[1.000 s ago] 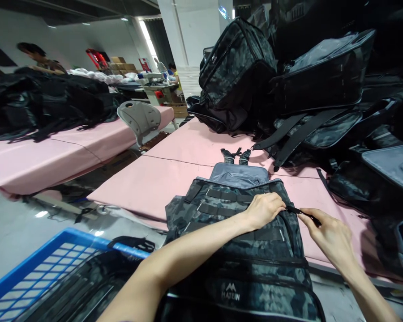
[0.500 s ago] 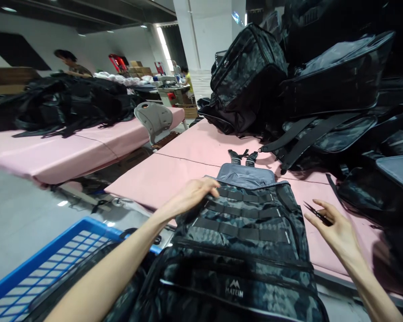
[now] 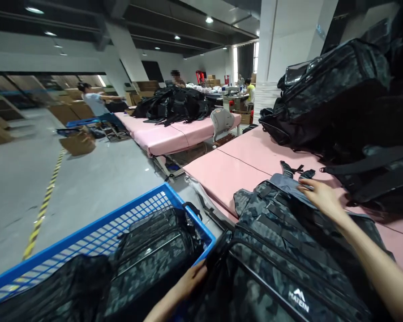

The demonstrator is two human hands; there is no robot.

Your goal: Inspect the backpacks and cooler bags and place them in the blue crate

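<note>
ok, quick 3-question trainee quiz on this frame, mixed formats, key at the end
1. True or false: the right hand rests on the top end of the backpack on the pink table.
2. Where is the left hand? A) on the pink table B) at the backpack's lower edge, beside the blue crate C) raised in the air
3. Fill in: the blue crate holds more camouflage ____.

Key: 1 true; 2 B; 3 backpacks
</note>
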